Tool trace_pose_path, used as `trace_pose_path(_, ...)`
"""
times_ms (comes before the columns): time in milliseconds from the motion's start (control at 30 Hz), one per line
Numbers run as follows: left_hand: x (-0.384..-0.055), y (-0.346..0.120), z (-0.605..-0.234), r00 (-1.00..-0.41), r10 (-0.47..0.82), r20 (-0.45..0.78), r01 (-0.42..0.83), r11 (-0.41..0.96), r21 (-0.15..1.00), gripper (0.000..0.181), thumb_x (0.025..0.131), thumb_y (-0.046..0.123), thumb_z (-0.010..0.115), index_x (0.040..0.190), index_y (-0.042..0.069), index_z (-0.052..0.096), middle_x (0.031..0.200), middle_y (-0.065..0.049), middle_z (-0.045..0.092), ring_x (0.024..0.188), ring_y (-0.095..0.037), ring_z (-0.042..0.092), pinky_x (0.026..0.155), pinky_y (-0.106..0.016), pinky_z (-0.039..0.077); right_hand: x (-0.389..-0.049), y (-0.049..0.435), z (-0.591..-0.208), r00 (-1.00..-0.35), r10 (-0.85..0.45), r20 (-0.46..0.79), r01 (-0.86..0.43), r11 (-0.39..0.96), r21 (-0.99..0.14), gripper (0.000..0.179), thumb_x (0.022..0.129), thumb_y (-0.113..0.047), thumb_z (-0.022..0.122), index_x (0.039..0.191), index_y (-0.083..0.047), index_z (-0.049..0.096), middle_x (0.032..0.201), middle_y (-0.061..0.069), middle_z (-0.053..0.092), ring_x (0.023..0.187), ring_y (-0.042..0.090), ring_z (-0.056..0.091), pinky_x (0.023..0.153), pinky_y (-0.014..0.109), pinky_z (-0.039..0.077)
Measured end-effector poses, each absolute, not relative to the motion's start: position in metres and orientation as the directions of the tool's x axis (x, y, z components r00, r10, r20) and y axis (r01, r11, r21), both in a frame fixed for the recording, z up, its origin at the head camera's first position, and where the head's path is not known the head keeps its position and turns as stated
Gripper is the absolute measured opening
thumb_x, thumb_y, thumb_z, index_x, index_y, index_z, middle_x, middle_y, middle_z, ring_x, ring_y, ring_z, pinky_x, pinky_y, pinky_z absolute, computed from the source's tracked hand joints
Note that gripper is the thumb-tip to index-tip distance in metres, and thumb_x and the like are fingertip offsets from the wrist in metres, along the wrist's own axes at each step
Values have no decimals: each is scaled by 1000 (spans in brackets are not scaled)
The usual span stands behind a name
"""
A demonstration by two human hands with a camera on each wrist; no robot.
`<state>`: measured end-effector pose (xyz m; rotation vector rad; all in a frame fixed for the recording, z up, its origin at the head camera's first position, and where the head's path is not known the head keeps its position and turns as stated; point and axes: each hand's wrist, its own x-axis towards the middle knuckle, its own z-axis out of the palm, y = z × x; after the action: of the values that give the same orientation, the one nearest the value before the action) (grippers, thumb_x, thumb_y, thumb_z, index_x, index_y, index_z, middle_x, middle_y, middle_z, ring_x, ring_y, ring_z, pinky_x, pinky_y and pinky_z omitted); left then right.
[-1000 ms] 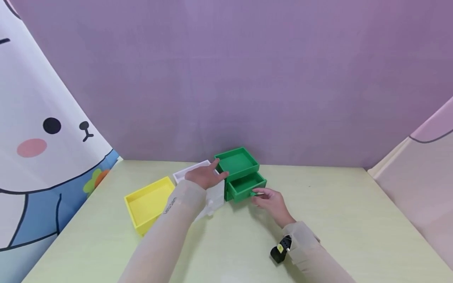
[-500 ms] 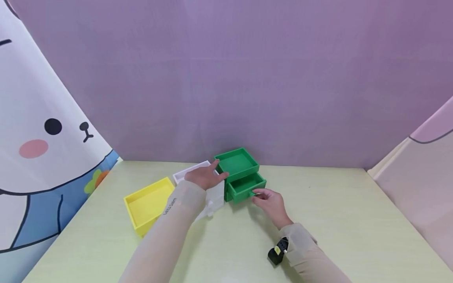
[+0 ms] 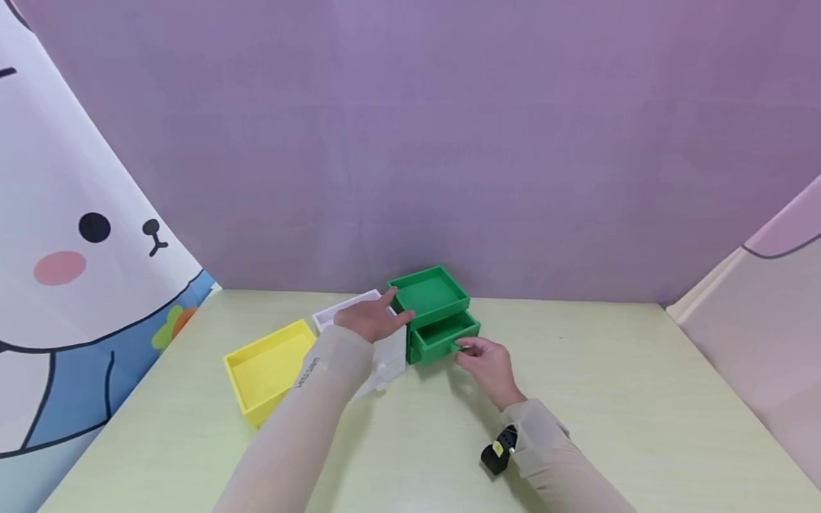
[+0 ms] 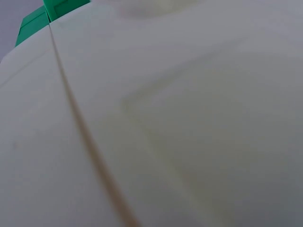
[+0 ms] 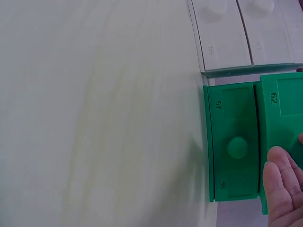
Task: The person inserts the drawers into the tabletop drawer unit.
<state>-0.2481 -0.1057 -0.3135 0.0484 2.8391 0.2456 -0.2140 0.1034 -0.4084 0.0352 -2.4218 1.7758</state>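
Observation:
A small green chest of drawers [image 3: 428, 292] with a tray-like top stands against the back wall. Its upper drawer [image 3: 442, 338] is partly out, while the lower drawer [image 5: 232, 175] is closed in the right wrist view. My right hand [image 3: 489, 367] pinches the upper drawer's knob [image 3: 455, 348] between thumb and fingers. My left hand [image 3: 368, 319] has its fingers spread, its thumb and fingertips at the left side of the green chest. The left wrist view catches only a green corner [image 4: 33, 26] and a blurred pale surface.
A white chest of drawers [image 3: 346, 306] sits immediately left of the green one, partly behind my left hand. Farther left is a yellow chest [image 3: 266, 367], its near part covered by my left sleeve [image 3: 308, 406]. A purple cloth [image 3: 410, 142] hangs behind the pale table [image 3: 410, 456].
The upper drawer has slid slightly back into the green chest, and my right hand has moved a little left with it. My left hand stays in place.

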Motion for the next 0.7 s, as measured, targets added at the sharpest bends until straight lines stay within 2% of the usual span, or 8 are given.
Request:
trace_pose_path(100,-249,-107,-315,-955,58,-290,7,985,173,75,90,72,31,154,36,14,74,-3,61,48,-16,40,51,-31,34,-215,101,-408,-991,63,118,-93,306,-947,20,77,0,69,96,6,71,74,6,69,67,9,60,62,22,47)
trace_pose_path(333,-252,-107,-318,-958,61,-280,9,983,183,75,90,72,31,153,37,15,89,-3,67,51,-16,45,52,-31,36,-216,100,-407,-992,55,115,-90,332,-939,21,78,-2,69,98,3,72,76,6,69,71,12,62,65,26,48)
trace_pose_path(700,-251,-107,-316,-954,59,-294,3,982,188,75,90,73,31,154,36,14,90,-3,67,51,-17,46,53,-31,37,-220,100,-405,-994,44,100,-83,297,-951,22,78,-2,69,99,5,71,78,6,69,72,10,61,65,25,48)
